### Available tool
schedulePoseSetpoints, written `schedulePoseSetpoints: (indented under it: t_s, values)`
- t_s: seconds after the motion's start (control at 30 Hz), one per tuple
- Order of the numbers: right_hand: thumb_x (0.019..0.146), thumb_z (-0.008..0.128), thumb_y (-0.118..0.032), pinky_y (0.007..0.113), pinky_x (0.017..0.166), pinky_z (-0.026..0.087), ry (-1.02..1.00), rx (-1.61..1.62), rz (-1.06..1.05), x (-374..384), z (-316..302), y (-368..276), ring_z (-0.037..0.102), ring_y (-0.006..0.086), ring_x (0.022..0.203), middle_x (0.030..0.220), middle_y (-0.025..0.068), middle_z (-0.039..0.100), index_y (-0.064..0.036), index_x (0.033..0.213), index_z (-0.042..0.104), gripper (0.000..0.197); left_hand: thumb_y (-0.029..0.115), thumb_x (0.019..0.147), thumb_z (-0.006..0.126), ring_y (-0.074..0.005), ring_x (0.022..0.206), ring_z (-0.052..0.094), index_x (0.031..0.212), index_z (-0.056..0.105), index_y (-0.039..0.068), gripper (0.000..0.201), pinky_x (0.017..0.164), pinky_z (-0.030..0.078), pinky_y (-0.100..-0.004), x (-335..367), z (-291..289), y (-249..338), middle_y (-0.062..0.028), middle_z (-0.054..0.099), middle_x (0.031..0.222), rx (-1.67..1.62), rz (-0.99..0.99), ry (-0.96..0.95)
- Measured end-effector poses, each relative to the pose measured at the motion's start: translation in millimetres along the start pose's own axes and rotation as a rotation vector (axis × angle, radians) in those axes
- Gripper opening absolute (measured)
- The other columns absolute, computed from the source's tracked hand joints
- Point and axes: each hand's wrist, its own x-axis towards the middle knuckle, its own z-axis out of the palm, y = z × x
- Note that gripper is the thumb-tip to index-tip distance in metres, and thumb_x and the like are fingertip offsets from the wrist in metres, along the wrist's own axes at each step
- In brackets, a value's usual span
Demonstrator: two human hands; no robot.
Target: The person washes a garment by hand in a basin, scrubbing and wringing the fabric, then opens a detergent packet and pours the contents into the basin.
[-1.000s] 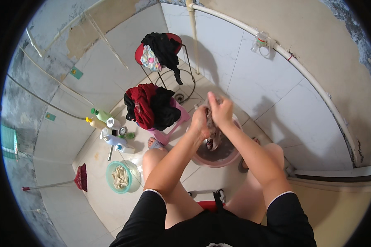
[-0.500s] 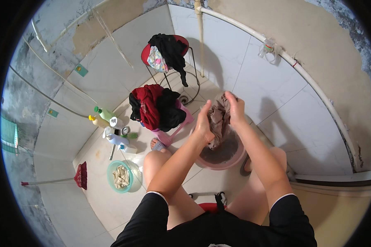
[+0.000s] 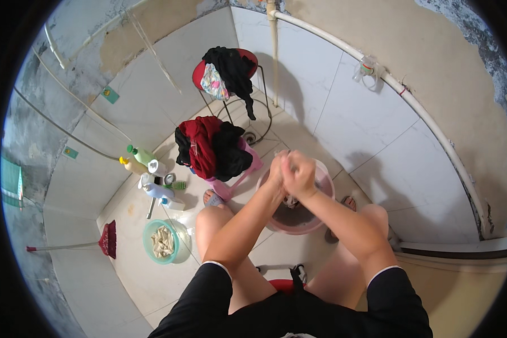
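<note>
My left hand [image 3: 276, 170] and my right hand [image 3: 299, 176] are pressed together over a pink basin [image 3: 299, 229] of dark, greyish water. Both are closed around a wet brownish-grey garment, which the fingers mostly hide. Only a small bit of the garment [image 3: 290, 200] shows below my hands, near the water. What kind of garment it is cannot be made out.
Beyond the basin, red and black clothes [image 3: 208, 147] are heaped on a pink stool [image 3: 249, 164]. More clothes hang over a red round stool [image 3: 198, 73]. To the left are several bottles [image 3: 156, 190], a green brush [image 3: 179, 185], a mint-green basin [image 3: 146, 248] with pale cloth, and a broom [image 3: 108, 239].
My hands, which were apart with the brownish-grey garment spread between them, have come together and slightly lower. The garment is now bunched up and mostly hidden in them.
</note>
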Motion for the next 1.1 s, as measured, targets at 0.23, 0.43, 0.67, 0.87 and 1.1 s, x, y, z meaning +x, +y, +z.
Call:
schedulePoseSetpoints:
  t_s: [0.23, 0.43, 0.67, 0.87, 1.1]
  values:
    - [0.080, 0.062, -0.012, 0.031, 0.055, 0.042, 0.011, 0.135, 0.650, 19.3, -27.1, 39.8, 0.055, 0.0164, 0.060, 0.066, 0.0079, 0.058, -0.0038, 0.069, 0.056, 0.015, 0.036, 0.091, 0.051, -0.0253, 0.086, 0.062, 0.097, 0.060, 0.006, 0.032, 0.080, 0.050, -0.0396, -23.6, 71.8, 32.4, -0.0108, 0.064, 0.095, 0.030, -0.373, 0.204]
    - [0.075, 0.073, -0.024, 0.029, 0.064, 0.043, -0.962, 0.046, 0.751, 43.0, -82.1, 33.6, 0.051, 0.0134, 0.067, 0.075, 0.0026, 0.055, 0.0030, 0.082, 0.064, 0.030, 0.007, 0.080, 0.068, -0.0226, 0.083, 0.063, 0.094, 0.062, 0.002, 0.017, 0.076, 0.053, -0.0339, -40.1, 61.2, 98.7, -0.0121, 0.065, 0.091, 0.392, -0.035, 0.092]
    - [0.079, 0.060, -0.009, 0.030, 0.076, 0.048, -0.269, 0.701, 1.135, 39.9, -104.5, 63.5, 0.058, 0.0157, 0.081, 0.093, 0.0066, 0.063, 0.0040, 0.073, 0.057, 0.014, -0.003, 0.075, 0.054, -0.0184, 0.071, 0.060, 0.093, 0.061, -0.005, 0.019, 0.063, 0.049, -0.0303, -31.3, 21.8, 114.0, -0.0079, 0.063, 0.084, 0.583, 0.194, 0.267]
    - [0.079, 0.054, -0.005, 0.031, 0.069, 0.049, 0.051, 0.390, 0.609, 12.7, -36.6, 1.9, 0.060, 0.0181, 0.073, 0.091, 0.0088, 0.065, -0.0047, 0.077, 0.058, 0.005, 0.025, 0.088, 0.055, -0.0250, 0.083, 0.063, 0.100, 0.060, 0.003, 0.025, 0.077, 0.051, -0.0406, -27.9, 52.1, 65.9, -0.0105, 0.064, 0.090, 0.022, -0.285, 0.231]
    - [0.080, 0.065, -0.021, 0.038, 0.057, 0.047, -0.170, -0.175, 0.329, 12.4, -28.8, 24.1, 0.056, 0.0339, 0.059, 0.064, 0.0123, 0.059, -0.0055, 0.061, 0.052, 0.028, 0.036, 0.097, 0.036, -0.0205, 0.084, 0.061, 0.089, 0.055, 0.011, 0.032, 0.067, 0.049, -0.0310, -25.1, 85.8, 17.4, -0.0068, 0.059, 0.083, 0.115, -0.370, 0.381]
